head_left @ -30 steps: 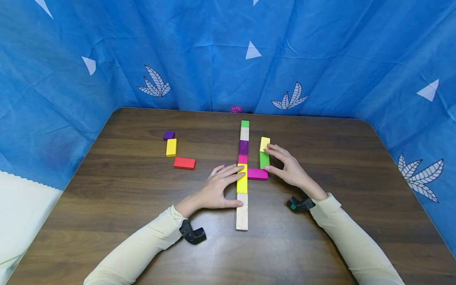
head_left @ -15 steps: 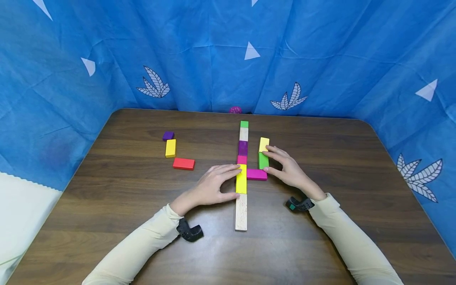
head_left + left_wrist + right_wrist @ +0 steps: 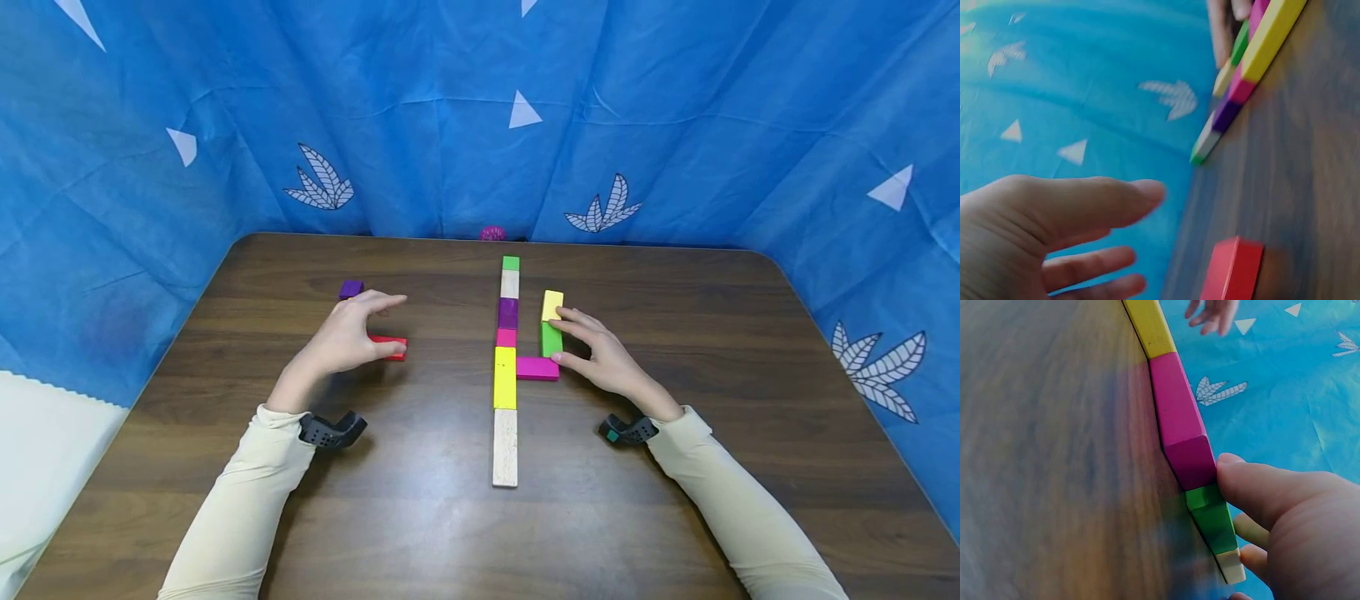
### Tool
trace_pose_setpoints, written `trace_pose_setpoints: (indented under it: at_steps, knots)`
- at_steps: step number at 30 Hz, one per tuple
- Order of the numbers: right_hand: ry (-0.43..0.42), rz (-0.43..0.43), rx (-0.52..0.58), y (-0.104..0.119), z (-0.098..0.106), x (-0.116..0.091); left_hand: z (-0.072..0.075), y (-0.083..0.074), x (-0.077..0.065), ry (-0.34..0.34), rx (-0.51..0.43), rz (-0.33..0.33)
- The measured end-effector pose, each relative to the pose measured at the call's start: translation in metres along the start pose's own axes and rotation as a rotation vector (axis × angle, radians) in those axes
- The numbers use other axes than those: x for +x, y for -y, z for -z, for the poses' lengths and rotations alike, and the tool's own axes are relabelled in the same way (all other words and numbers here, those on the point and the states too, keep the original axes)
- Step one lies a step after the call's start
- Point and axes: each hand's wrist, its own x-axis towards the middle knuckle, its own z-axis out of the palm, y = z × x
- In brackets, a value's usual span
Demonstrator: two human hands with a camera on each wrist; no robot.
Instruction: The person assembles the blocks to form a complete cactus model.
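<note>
My left hand (image 3: 341,337) hovers on the table's left side, thumb and fingers spread apart, holding nothing. Below its thumb lies a red block (image 3: 1233,275), partly covered in the head view. A purple block (image 3: 351,289) shows just past the knuckles. My right hand (image 3: 603,358) rests against a short column made of a green block (image 3: 551,340) and a pale yellow block (image 3: 552,305). Its fingers reach over the side of these two. The right thumb touches near the corner where the green block meets a magenta block (image 3: 1179,419).
Down the table's middle runs a straight row of blocks: green (image 3: 511,262), plain wood (image 3: 510,284), purple (image 3: 507,313), pink (image 3: 506,337), yellow (image 3: 505,379) and long plain wood (image 3: 505,448). The magenta block branches right from the yellow one. A blue curtain (image 3: 442,125) hangs behind the table.
My left hand has left the yellow block in the row and moved left, over the red block. It now hides the loose yellow block there. The right hand stays at the green block.
</note>
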Motion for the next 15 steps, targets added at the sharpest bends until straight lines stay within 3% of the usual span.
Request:
trace_pose_setpoints:
  at_steps: [4, 15]
  knots:
    - [-0.008, 0.01, 0.002, 0.0, 0.0, 0.0, 0.006, 0.014, -0.002, 0.073, 0.012, 0.072]
    - [-0.005, -0.001, -0.002, 0.0, 0.0, 0.001, -0.001, 0.025, -0.004, 0.166, 0.017, 0.127]
